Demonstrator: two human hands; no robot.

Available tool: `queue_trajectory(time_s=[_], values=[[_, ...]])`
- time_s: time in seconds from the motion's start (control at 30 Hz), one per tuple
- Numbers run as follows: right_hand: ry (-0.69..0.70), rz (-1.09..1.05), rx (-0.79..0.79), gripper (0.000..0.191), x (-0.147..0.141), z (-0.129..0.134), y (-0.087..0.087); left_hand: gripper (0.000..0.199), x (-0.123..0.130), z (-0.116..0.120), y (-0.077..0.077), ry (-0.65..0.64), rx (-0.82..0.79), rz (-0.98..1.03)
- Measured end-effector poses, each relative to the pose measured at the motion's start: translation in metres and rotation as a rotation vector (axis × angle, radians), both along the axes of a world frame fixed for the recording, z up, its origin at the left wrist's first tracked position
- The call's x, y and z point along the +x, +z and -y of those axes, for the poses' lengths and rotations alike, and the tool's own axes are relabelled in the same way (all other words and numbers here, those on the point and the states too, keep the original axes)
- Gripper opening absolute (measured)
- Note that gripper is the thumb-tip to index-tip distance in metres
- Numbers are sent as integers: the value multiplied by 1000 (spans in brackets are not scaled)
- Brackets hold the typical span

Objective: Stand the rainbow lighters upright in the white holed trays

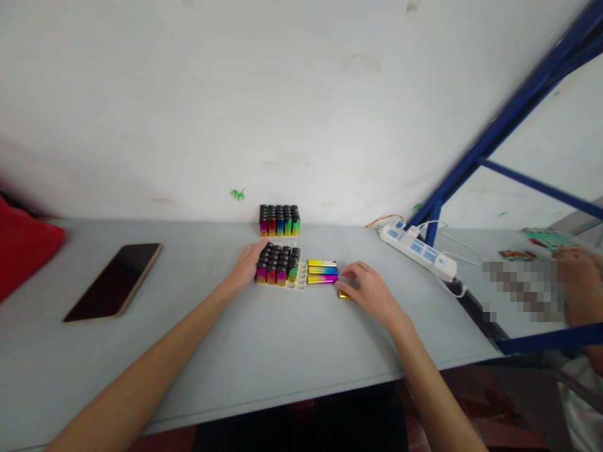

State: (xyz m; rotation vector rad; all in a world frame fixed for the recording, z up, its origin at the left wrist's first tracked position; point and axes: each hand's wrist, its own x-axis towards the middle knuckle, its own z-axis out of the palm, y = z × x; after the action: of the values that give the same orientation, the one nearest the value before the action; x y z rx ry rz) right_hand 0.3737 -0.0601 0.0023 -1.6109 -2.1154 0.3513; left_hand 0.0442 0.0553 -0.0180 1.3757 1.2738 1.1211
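Observation:
A white tray [301,279] on the grey table holds several rows of upright lighters [277,267] with black tops and rainbow-coloured bodies. Its right-hand slots hold none. My left hand [247,263] grips the tray's left side, with its fingertips partly hidden behind the lighters. Right of the tray, several shiny pieces [323,271] of lighter size lie flat, in yellow, blue and purple. My right hand [372,290] is curved at their right ends, thumb and forefinger apart. Partly under its thumb lies one more yellow piece [345,294].
Behind the tray, a second block of upright lighters [279,221] stands near the wall. A dark tablet-like device [113,282] and red fabric [23,245] are at left. At right are a white power strip [417,248] with cables, a blue metal frame [475,154] and another person's hand [581,276].

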Motion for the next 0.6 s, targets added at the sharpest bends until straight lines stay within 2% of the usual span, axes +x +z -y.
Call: queue_trajectory(time_s=[0.13,0.3,0.37,0.47,0.6], values=[[64,2,-37,13,-11,-13,6,67,0,2,4,-42,30,-24],[146,137,-104,11,-16,-27,18,66,1,3,6,-12,26,-29],[173,119,-97,12,-14,-28,23,65,2,3,6,-13,28,-12],[150,-127,-95,14,-10,-26,25,66,3,3,5,-24,25,12],[27,-740,-126,32,-16,-25,22,65,3,3,3,-22,20,26]])
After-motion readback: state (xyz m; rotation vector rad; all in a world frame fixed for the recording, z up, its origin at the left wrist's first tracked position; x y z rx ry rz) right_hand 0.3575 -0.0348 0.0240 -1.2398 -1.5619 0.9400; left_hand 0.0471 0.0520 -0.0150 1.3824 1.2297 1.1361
